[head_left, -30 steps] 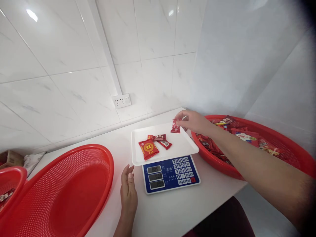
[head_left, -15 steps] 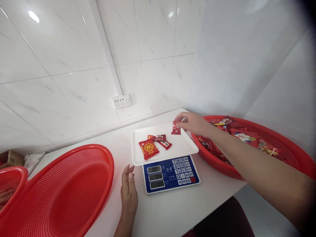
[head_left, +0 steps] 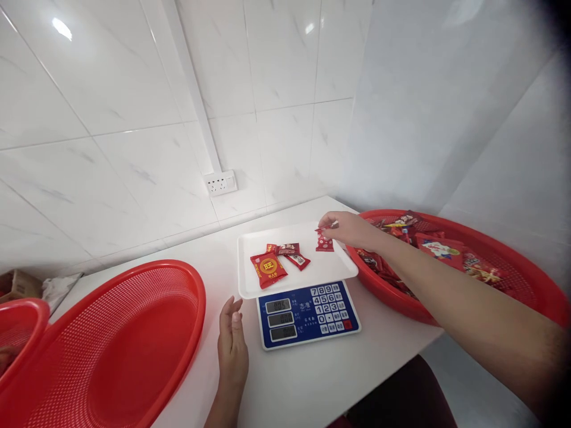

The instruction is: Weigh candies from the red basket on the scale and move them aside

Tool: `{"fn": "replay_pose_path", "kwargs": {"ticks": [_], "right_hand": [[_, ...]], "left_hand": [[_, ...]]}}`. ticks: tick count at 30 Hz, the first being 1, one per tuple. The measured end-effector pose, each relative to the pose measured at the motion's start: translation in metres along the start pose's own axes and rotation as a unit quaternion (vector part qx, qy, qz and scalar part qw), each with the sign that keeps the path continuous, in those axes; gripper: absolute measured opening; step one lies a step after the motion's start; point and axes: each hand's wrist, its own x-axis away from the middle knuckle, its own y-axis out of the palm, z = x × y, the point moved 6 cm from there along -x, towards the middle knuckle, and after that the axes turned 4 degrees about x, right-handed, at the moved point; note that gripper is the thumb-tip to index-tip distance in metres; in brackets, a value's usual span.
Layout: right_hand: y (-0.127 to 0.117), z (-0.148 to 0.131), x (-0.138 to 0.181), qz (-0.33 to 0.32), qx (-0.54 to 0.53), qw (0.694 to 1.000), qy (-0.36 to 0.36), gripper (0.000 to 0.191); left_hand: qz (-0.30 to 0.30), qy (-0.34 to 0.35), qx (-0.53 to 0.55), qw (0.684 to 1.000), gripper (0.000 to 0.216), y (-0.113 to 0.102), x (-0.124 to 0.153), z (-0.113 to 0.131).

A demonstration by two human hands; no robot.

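Pinched in my right hand (head_left: 341, 227) is a small red snack packet (head_left: 325, 241), at the right part of the white weighing tray (head_left: 245, 284). Whether the packet touches the tray I cannot tell. Left of it on the tray lie a red packet with a yellow emblem (head_left: 269, 270), a dark red wrapped bar (head_left: 288, 249) and a red-and-white packet (head_left: 298, 260), close together. The digital scale (head_left: 310, 315) with its blue keypad panel shows below the tray. My left hand (head_left: 232, 342) rests on edge beside the scale's left side, fingers extended, holding nothing.
A red basket (head_left: 530, 291) with many wrapped snacks stands right of the scale. An empty red basket (head_left: 134, 356) is at the left, with another red basket (head_left: 27, 309) beyond it. A cardboard box (head_left: 24, 285) sits against the tiled wall, which carries a socket (head_left: 220, 183).
My right hand has moved slightly down and to the right with the small red packet, lower over the tray. My left hand stays where it was.
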Motion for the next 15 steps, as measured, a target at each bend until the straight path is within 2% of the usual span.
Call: {"fn": "replay_pose_path", "kwargs": {"ticks": [6, 11, 15], "right_hand": [[0.021, 0.012, -0.005, -0.027, 0.005, 1.0, -0.015, 0.017], [0.037, 0.019, -0.01, -0.063, 0.033, 0.997, -0.018, 0.032], [0.03, 0.012, -0.009, -0.022, 0.087, 0.995, -0.044, 0.039]], "left_hand": [[-0.006, 0.001, 0.005, 1.0, 0.05, 0.001, 0.0, -0.001], [0.002, 0.004, 0.003, 1.0, 0.049, 0.0, 0.0, -0.001], [-0.001, 0.0, -0.003, 1.0, 0.049, -0.001, -0.001, -0.002]]}}
